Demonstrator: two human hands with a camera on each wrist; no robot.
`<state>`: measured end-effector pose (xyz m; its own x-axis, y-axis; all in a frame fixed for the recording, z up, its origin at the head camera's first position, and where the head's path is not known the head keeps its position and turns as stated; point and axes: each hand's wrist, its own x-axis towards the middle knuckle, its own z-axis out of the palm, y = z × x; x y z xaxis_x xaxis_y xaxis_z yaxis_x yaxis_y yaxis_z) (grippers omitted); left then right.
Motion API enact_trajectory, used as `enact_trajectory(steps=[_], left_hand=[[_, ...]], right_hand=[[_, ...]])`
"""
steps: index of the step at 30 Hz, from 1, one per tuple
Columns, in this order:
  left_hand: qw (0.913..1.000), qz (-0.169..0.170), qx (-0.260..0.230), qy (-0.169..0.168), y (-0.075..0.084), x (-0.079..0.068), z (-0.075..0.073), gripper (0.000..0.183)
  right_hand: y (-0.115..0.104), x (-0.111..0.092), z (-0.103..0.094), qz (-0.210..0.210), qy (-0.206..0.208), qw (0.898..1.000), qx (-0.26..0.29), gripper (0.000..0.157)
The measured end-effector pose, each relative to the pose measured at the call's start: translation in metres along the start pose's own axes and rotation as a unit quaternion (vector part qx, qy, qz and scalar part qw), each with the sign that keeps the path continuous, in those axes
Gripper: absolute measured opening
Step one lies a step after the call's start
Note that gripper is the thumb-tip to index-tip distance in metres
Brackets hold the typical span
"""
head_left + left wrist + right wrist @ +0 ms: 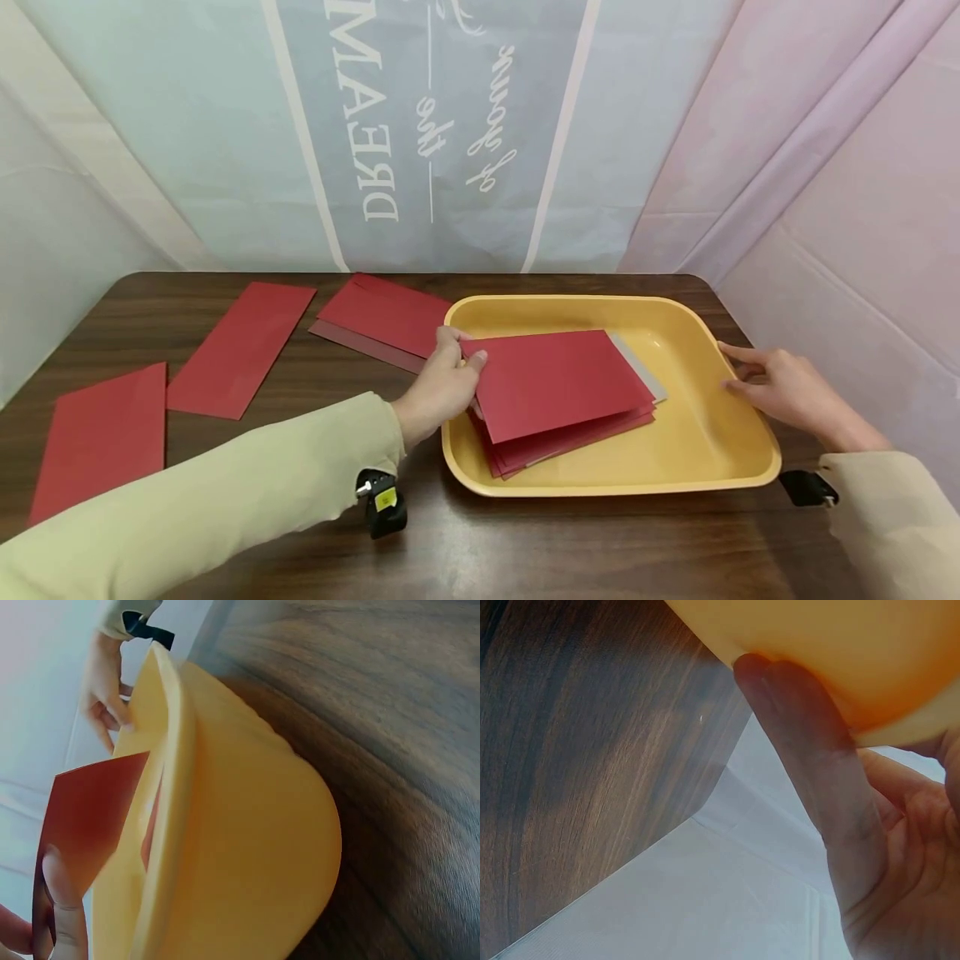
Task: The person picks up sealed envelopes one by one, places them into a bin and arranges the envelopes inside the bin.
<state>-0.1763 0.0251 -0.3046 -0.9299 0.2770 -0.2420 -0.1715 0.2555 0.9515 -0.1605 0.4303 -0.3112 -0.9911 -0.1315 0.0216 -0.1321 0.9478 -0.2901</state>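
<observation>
My left hand (447, 379) is over the left rim of a yellow plastic basin (712, 417), pinching a red envelope (558, 379) at its left end, thumb on top. In the left wrist view the thumb (64, 900) lies flat against the envelope (90, 810). Below it in the basin lie more red envelopes (581, 440), and a greyish edge (639, 367) sticks out on the right. My right hand (787, 387) grips the basin's right rim. The right wrist view has its fingers (810, 727) against the basin's outer wall (870, 660).
Left of the basin, a red envelope with its flap side up (390, 317) lies on the dark wood table (480, 550), close to the rim. Farther left are two more red envelopes (240, 350) (105, 433). Fabric curtains (465, 167) hang behind and beside the table.
</observation>
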Motion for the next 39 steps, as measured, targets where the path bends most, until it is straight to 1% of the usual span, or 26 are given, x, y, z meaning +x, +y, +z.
enact_trajectory(steps=[4,7,11,16,18,22,26,34,37,39], left_hand=[[0.9999,-0.008,-0.008,0.001,-0.003,0.006,0.008,0.026],[0.9999,-0.016,0.003,0.004,-0.003,0.008,0.013,0.026],[0.9983,-0.031,0.048,0.003,-0.004,0.008,0.015,0.030],[0.9938,-0.031,0.107,0.000,-0.004,0.006,0.017,0.035],[0.9902,-0.030,0.137,-0.001,-0.003,0.005,0.018,0.040],[0.9800,-0.043,0.194,-0.005,-0.002,0.005,0.021,0.055],[0.9714,-0.056,0.230,-0.013,-0.002,0.005,0.026,0.063],[0.9611,-0.056,0.270,-0.019,-0.004,0.002,0.035,0.049],[0.9607,-0.059,0.271,-0.014,-0.004,0.000,0.037,0.047],[0.9608,-0.055,0.272,-0.012,-0.004,-0.002,0.039,0.041]], right_hand=[[0.000,0.000,0.000,0.001,-0.001,1.000,-0.002,0.053],[0.000,0.001,0.000,0.004,-0.004,1.000,-0.001,0.054],[0.001,0.001,0.000,0.005,-0.007,1.000,0.003,0.054],[0.001,0.001,0.000,0.002,-0.003,1.000,-0.001,0.054],[0.002,0.002,0.000,0.003,-0.004,1.000,-0.003,0.054],[0.002,0.001,0.000,0.004,-0.007,1.000,-0.002,0.054],[0.002,0.001,0.001,0.004,-0.007,1.000,-0.001,0.054],[0.003,0.000,0.001,0.004,-0.004,1.000,0.007,0.053],[0.003,0.000,0.001,0.005,-0.003,1.000,0.007,0.054],[0.003,0.000,0.001,0.004,0.001,1.000,0.007,0.054]])
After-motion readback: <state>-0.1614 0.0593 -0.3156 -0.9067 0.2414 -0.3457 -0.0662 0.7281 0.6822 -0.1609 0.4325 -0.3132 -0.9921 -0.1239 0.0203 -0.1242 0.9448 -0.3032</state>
